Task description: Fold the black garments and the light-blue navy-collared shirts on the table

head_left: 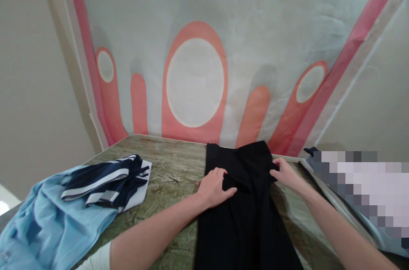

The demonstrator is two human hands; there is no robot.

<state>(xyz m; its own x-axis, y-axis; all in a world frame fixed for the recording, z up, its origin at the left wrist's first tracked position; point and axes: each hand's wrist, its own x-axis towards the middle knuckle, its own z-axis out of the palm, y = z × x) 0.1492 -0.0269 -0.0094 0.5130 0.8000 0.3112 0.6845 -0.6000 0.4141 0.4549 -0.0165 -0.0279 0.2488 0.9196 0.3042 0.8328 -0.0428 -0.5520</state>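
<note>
A pair of black pants [236,219] lies lengthwise on the table, its waist end at the far edge and the lower part running out of view toward me. My left hand [214,187] rests on the left side of the cloth with thumb apart and fingers slightly bent. At the upper right edge, my right hand [284,174] pinches a bit of the fabric between thumb and fingers, and the cloth bunches into folds near it.
On the left lies a light blue garment [64,219] with a navy, white-striped garment [108,180] on top. A blurred-out pile [364,193] sits at the right. Behind the wood-patterned table [172,163] hangs a printed banner [271,27].
</note>
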